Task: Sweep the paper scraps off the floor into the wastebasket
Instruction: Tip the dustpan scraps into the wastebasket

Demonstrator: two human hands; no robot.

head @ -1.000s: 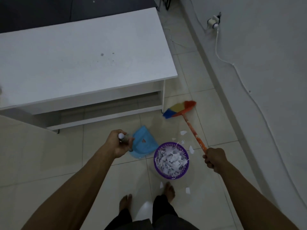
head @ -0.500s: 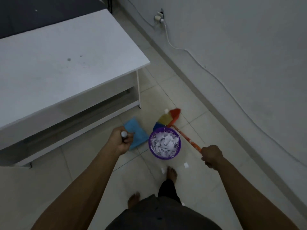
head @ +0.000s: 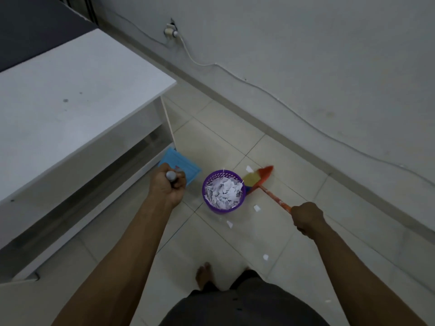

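A purple mesh wastebasket (head: 207,201) stands on the tiled floor, heaped with white paper scraps. My left hand (head: 169,185) is shut on the handle of a blue dustpan (head: 180,164), which lies left of the basket. My right hand (head: 306,218) grips the orange handle of a broom (head: 273,196). Its red, yellow and blue bristles (head: 257,176) rest on the floor just right of the basket. Several loose scraps lie on the tiles: one by the bristles (head: 249,169), one (head: 256,208) and another (head: 229,224) near the basket, one (head: 265,257) closer to me.
A white low table (head: 70,109) with a lower shelf fills the left. A grey wall (head: 306,55) runs along the right, with a socket (head: 170,31) and a white cable (head: 259,87) trailing along it. My bare foot (head: 203,274) stands near the bottom.
The view has swung left and tilted. The broom head has moved from behind the basket to its right side. The dustpan has drawn closer to the table's foot.
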